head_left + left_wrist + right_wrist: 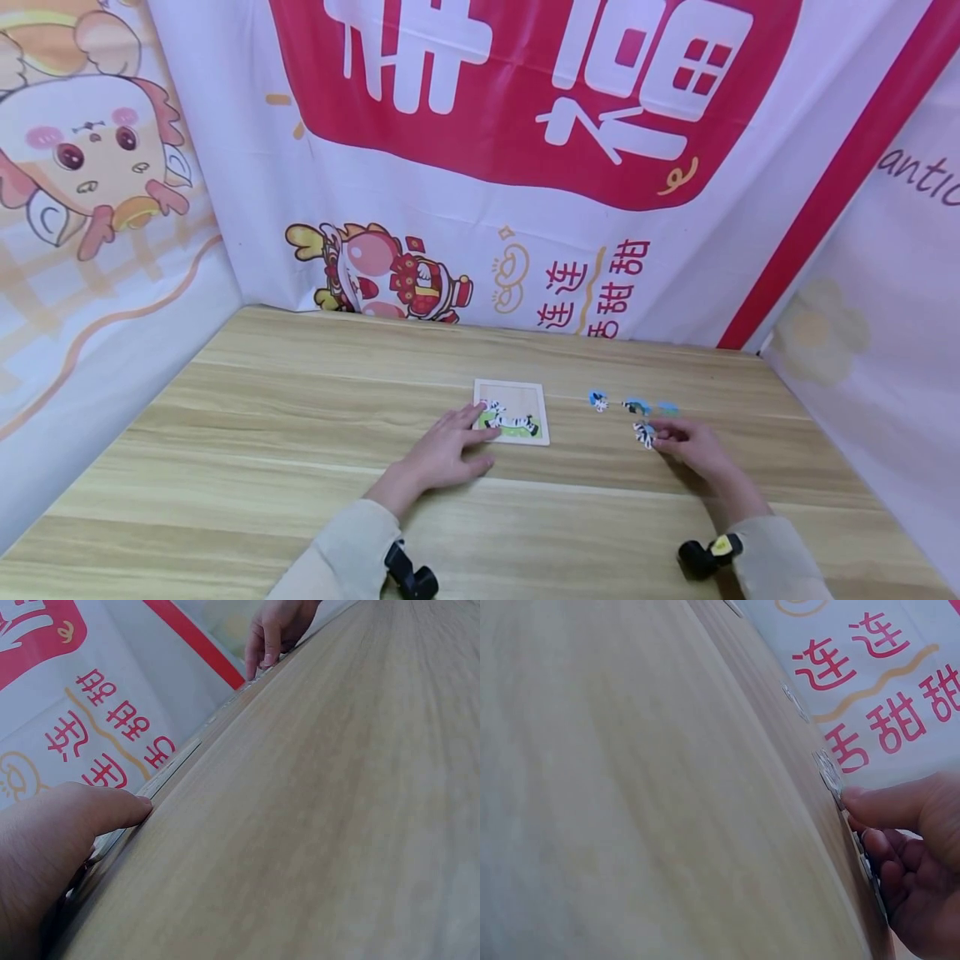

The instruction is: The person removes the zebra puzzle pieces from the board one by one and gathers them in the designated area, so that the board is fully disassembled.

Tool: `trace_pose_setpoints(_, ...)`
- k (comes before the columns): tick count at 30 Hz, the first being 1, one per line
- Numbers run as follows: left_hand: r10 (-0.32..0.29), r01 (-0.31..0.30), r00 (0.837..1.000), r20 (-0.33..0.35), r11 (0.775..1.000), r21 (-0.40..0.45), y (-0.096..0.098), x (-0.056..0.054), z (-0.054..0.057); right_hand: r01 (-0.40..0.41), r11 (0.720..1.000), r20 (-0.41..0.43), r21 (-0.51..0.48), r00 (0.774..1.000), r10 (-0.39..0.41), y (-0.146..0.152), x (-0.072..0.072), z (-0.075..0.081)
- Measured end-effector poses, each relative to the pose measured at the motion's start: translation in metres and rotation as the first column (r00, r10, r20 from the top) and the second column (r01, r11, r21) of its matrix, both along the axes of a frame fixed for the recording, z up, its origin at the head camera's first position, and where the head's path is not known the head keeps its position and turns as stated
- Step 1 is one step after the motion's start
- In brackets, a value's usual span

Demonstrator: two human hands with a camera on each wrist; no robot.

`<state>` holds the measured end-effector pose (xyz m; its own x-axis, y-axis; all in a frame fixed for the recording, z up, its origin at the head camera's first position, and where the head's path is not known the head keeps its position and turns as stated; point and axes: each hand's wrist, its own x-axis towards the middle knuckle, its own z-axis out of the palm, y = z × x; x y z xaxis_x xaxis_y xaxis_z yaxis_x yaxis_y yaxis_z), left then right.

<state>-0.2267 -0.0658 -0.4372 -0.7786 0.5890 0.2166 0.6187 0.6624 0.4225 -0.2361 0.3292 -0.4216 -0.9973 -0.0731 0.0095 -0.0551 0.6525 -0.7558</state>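
A square puzzle board [545,421] with a pale frame lies on the table, with zebra-striped and green pieces in its lower part. My left hand [442,452] rests at the board's left side, its fingers extended and fingertips on the frame and picture. In the left wrist view its thumb [112,810] lies beside the board's edge. To the right, my right hand [693,450] pinches a black-and-white striped puzzle piece [643,434] between thumb and fingers, low over the table. The right wrist view shows this piece [828,774] tilted at the thumb tip.
Three loose puzzle pieces lie behind the right hand: a blue and striped one [597,401], a dark and blue one [636,407] and a blue-green one [667,409]. The wooden table [247,433] meets a printed cloth [480,217] at its back and sides.
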Motion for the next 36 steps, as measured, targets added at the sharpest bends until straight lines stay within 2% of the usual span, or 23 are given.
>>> trace_pose_setpoints(10, 0.002, -0.002, 1.000, 0.001, 1.000, 0.002, 0.000, 0.000, -0.001, -0.004, 1.000, 0.075, 0.019, 0.997, 0.003, 0.005, 0.000, 0.007)
trace_pose_setpoints(14, -0.001, 0.001, 1.000, -0.006, 1.000, 0.010, -0.001, 0.000, -0.001, 0.005, 1.000, 0.110, -0.027, 0.994, -0.002, 0.004, 0.000, 0.012)
trace_pose_setpoints(18, -0.010, 0.010, 1.000, -0.023, 1.000, 0.022, -0.001, -0.001, -0.002, 0.016, 1.000, 0.131, -0.026, 0.991, -0.012, 0.001, 0.003, 0.020)
trace_pose_setpoints(22, -0.016, 0.017, 0.999, -0.029, 0.999, 0.035, -0.001, 0.000, -0.001, 0.004, 0.999, 0.096, 0.036, 0.995, -0.007, -0.007, 0.005, 0.031)
trace_pose_setpoints(27, -0.006, 0.007, 1.000, -0.018, 0.999, 0.052, -0.001, 0.000, -0.001, -0.024, 0.999, 0.057, 0.044, 0.998, 0.022, -0.028, 0.002, 0.042)
trace_pose_setpoints(32, 0.029, -0.026, 0.999, -0.028, 0.996, 0.089, -0.002, -0.002, 0.000, -0.066, 0.997, 0.022, -0.032, 0.998, 0.066, -0.053, -0.009, 0.041)
trace_pose_setpoints(36, 0.089, -0.084, 0.995, -0.044, 0.992, 0.098, -0.003, -0.005, 0.000, -0.108, 0.990, -0.014, -0.091, 0.994, 0.107, -0.075, -0.017, 0.039)
